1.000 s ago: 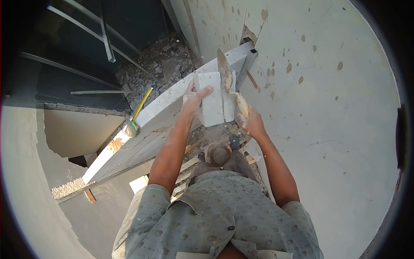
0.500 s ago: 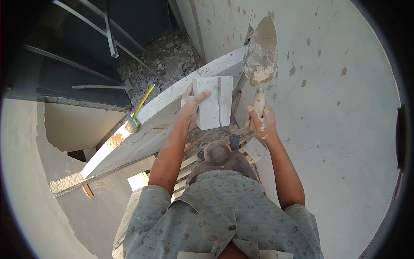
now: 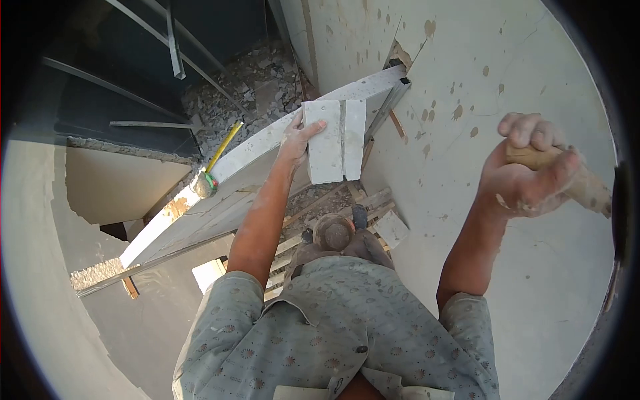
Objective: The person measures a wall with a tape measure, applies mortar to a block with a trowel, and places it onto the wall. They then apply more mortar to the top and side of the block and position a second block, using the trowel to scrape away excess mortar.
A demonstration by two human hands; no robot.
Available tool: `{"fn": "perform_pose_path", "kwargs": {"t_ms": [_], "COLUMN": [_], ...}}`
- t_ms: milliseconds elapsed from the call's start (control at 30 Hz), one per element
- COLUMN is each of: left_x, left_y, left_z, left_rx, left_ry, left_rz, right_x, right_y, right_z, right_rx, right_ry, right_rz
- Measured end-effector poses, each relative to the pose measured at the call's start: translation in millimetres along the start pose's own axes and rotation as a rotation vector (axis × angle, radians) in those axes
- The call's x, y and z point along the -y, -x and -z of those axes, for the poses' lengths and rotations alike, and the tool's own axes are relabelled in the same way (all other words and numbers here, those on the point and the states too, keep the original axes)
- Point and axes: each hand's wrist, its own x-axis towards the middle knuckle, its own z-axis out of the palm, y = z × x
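My left hand (image 3: 293,143) grips a white block (image 3: 324,153) at its left side, with the thumb over the face. A dark lengthwise groove or split sets off a narrower strip on the block's right. The block is held up in front of the top of a thin white partition wall (image 3: 257,147). Far to the right, my right hand (image 3: 523,177) is closed around the wooden handle of a trowel (image 3: 533,158). The trowel's blade is not visible at the right edge of the view.
A yellow tape measure (image 3: 224,148) sticks up from the partition's top. Rubble (image 3: 260,83) and metal bars (image 3: 175,47) lie beyond it. A spattered plastered wall (image 3: 460,220) rises on the right. Wooden slats (image 3: 283,250) are below, near my feet.
My right hand has swung right with the trowel, turning it so the blade has left view. My left hand and the block have shifted slightly up in view.
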Motion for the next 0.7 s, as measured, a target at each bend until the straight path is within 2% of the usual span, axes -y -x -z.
{"fn": "perform_pose_path", "kwargs": {"t_ms": [33, 67, 100, 133, 233, 267, 333, 367, 467, 533, 633, 700], "left_x": [-6, -8, -6, -7, -5, -14, -26, -28, -31, -23, -1, 13], "left_y": [-3, -7, -4, -3, 2, -16, -28, -28, -5, 16, 48, 66], "left_z": [-7, -16, -19, -20, -7, -11, -9, -3, 24, 36, 49, 46], "left_rx": [0.027, 0.057, 0.067, 0.069, -0.039, -0.063, -0.097, -0.132, -0.217, -0.165, -0.235, -0.311], "left_ry": [-0.022, -0.036, -0.014, 0.010, 0.199, 0.288, 0.243, 0.224, 0.262, 0.337, 0.427, 0.376], "left_rz": [-0.037, -0.077, -0.067, -0.075, -0.043, -0.061, -0.202, -0.228, -0.069, -0.100, 0.023, 0.034], "right_x": [-47, -97, -133, -150, -157, -174, -164, -127, -82, -65, -57, -43], "right_y": [40, 87, 126, 142, 148, 155, 144, 114, 118, 105, 130, 139], "right_z": [-3, 3, 11, 12, 12, 16, 18, 15, 46, 50, 65, 62], "right_rx": [0.139, 0.463, 0.651, 0.720, 0.752, 0.617, 0.469, 0.458, 0.262, 0.176, 0.260, 0.277], "right_ry": [0.212, 0.469, 0.495, 0.443, 0.484, 0.820, 0.934, 0.731, 0.434, 0.279, 0.190, 0.236], "right_rz": [-0.124, -0.305, -0.374, -0.415, -0.620, -0.319, -0.244, -0.494, -0.721, -0.730, -0.729, -0.848]}}
